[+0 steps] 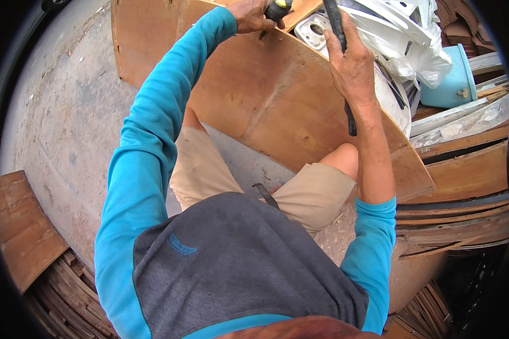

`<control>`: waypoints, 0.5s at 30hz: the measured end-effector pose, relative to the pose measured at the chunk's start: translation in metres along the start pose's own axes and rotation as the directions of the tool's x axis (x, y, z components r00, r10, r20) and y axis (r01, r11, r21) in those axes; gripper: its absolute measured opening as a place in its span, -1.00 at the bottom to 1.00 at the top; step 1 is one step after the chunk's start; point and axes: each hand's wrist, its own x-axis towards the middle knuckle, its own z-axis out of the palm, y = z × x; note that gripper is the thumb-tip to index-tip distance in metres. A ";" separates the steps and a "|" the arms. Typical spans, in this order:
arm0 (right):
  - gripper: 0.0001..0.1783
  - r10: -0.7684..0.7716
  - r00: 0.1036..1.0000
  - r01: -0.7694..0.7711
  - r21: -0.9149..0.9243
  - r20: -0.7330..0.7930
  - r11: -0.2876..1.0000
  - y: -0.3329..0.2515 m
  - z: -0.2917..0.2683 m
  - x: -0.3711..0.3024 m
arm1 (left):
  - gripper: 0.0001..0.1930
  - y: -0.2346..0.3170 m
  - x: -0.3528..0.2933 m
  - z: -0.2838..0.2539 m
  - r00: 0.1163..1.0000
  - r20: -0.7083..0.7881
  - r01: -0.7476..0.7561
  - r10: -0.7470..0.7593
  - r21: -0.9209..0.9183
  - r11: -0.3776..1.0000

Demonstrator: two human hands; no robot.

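At the top edge of the view my left hand (pixel 253 16) is closed around a tool with a black-and-yellow handle (pixel 278 9). Its working end is not clear to see. That hand rests by the upper edge of a large brown plywood panel (pixel 277 90), which leans up in front of my knees. My right hand (pixel 353 68) grips a long black bar-like handle (pixel 335 25), held raised over the panel's right part. The handle's lower end sticks out below my wrist, and its top runs out of the picture.
Behind the panel lie white plastic parts and bags (pixel 398 34) beside a light blue bucket (pixel 448 79). Stacked wooden boards (pixel 464 172) fill the right side. More wood pieces (pixel 25 217) lie at lower left on the grey concrete floor (pixel 68 107).
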 end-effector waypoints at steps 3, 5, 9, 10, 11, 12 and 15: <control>-0.47 -0.073 0.984 0.093 -0.122 0.164 0.988 0.006 0.001 -0.017 | -0.71 0.004 -0.009 0.003 0.997 -0.037 0.067 -0.068 -0.030 0.997; -0.52 0.044 0.987 -0.045 0.005 0.156 0.999 -0.002 -0.006 -0.032 | -0.67 0.003 -0.023 0.007 0.987 -0.127 0.075 -0.096 -0.158 0.985; -0.50 0.270 0.958 -0.281 0.151 0.094 0.948 0.011 0.008 -0.082 | -0.47 -0.015 -0.062 0.040 0.831 -0.401 0.221 -0.385 -0.397 0.891; -0.49 0.328 0.939 -0.342 0.191 0.102 0.920 0.023 0.017 -0.098 | -0.47 -0.018 -0.068 0.049 0.778 -0.466 0.188 -0.421 -0.466 0.864; -0.48 0.378 0.919 -0.395 0.234 0.115 0.888 0.032 0.027 -0.115 | -0.48 -0.025 -0.075 0.062 0.713 -0.529 0.149 -0.461 -0.528 0.836; -0.48 0.413 0.904 -0.428 0.278 0.114 0.860 0.038 0.034 -0.128 | -0.49 -0.026 -0.080 0.071 0.645 -0.577 0.101 -0.502 -0.586 0.804; -0.48 0.491 0.867 -0.478 0.418 0.084 0.773 0.038 0.050 -0.161 | -0.55 -0.013 -0.089 0.083 0.576 -0.490 -0.034 -0.654 -0.814 0.580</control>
